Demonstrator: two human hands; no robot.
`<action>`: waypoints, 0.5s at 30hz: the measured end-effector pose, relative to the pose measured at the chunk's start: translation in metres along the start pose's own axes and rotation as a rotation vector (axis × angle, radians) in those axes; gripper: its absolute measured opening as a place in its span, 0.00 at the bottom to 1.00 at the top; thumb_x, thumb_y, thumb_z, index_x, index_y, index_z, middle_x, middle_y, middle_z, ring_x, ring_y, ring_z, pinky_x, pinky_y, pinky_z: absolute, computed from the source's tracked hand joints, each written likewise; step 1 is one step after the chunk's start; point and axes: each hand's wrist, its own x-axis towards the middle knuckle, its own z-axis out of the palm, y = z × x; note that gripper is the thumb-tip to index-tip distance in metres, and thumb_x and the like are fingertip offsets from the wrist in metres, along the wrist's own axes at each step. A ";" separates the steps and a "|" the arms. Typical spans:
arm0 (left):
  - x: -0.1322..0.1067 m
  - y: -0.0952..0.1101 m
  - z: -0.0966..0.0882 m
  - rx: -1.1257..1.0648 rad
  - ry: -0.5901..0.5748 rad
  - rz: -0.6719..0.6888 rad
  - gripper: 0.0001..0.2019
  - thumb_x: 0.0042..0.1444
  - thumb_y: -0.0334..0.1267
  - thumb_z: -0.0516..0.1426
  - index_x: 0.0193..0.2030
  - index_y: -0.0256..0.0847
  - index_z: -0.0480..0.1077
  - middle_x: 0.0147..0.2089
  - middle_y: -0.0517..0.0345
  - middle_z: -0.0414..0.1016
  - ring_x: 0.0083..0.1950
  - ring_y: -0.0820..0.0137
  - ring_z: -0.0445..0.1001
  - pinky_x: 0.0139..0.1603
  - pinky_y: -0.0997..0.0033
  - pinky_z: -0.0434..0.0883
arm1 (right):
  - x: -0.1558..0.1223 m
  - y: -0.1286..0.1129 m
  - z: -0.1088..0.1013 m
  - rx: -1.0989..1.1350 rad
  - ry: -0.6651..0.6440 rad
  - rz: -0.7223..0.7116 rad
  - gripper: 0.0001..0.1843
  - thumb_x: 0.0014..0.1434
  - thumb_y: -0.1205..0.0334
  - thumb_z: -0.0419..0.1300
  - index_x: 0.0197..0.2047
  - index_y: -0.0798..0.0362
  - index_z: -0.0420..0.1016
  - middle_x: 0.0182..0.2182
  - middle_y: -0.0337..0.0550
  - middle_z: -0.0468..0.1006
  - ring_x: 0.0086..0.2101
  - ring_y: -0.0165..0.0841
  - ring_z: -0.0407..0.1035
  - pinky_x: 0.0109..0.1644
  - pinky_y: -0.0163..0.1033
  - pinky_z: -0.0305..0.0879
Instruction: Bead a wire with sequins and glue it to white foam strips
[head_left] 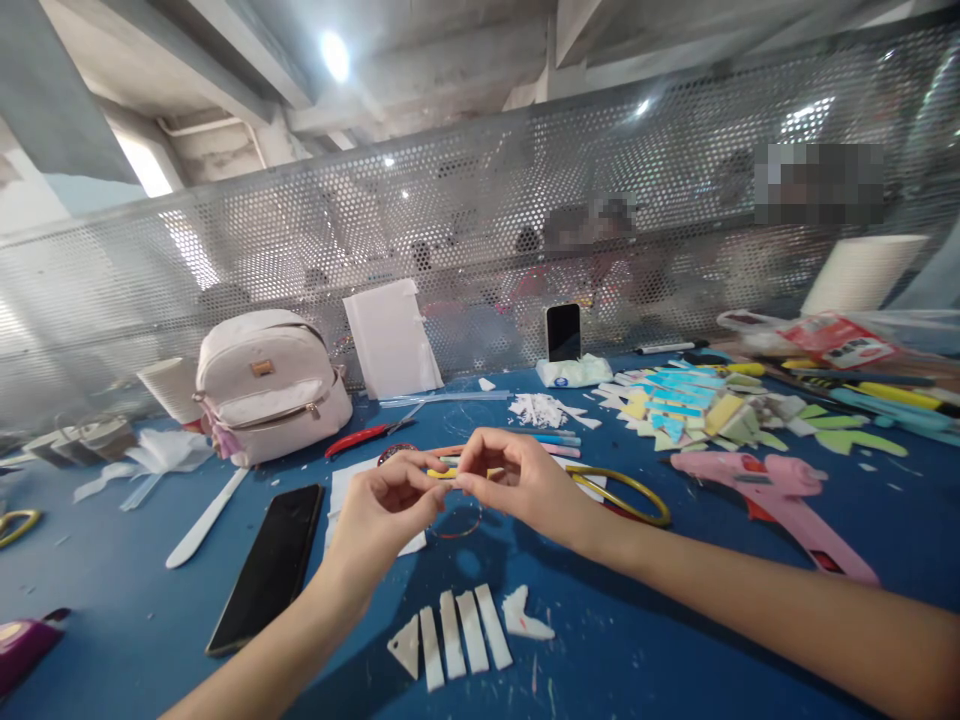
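Note:
My left hand (394, 502) and my right hand (521, 485) meet above the table, thumbs and fingers pinched close together. What they pinch is too small to make out. A thin reddish curved strand (459, 535) shows just below the fingertips; whether it is held or lies on the table I cannot tell. Nearer to me, cut white pieces lie in a fish-like row: a triangle with a small hole (406, 648), several narrow strips (472, 632) and a forked tail piece (526, 615). Behind my hands are coloured pens (551, 438) and yellow-handled scissors (660, 508), partly covered.
On the blue table (600, 630), a black phone (268, 570) lies left of my hands. A pink glue gun (780, 500) lies to the right. Further back are a pale backpack (270, 385), a red-handled cutting tool (367, 436), cut scraps (682, 400) and a standing phone (564, 332).

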 end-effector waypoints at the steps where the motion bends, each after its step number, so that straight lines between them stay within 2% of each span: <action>1: 0.000 0.000 0.000 0.001 -0.001 -0.003 0.10 0.46 0.40 0.67 0.20 0.39 0.76 0.40 0.49 0.76 0.49 0.57 0.74 0.41 0.67 0.72 | 0.000 0.000 0.000 -0.003 -0.001 -0.001 0.09 0.57 0.59 0.63 0.33 0.55 0.68 0.27 0.36 0.70 0.27 0.26 0.63 0.31 0.32 0.61; 7: 0.000 0.001 0.000 0.006 -0.004 -0.006 0.12 0.46 0.41 0.67 0.19 0.38 0.76 0.40 0.47 0.76 0.51 0.56 0.73 0.41 0.68 0.72 | -0.002 0.000 0.000 -0.014 -0.005 -0.005 0.09 0.56 0.58 0.63 0.33 0.54 0.68 0.27 0.36 0.70 0.27 0.27 0.64 0.31 0.32 0.62; 15: 0.001 -0.003 -0.002 0.004 -0.019 -0.009 0.09 0.47 0.39 0.66 0.21 0.38 0.77 0.38 0.50 0.75 0.46 0.60 0.74 0.38 0.70 0.72 | -0.002 0.003 0.000 -0.016 -0.026 -0.021 0.08 0.57 0.59 0.62 0.34 0.54 0.69 0.28 0.37 0.72 0.27 0.26 0.64 0.30 0.32 0.62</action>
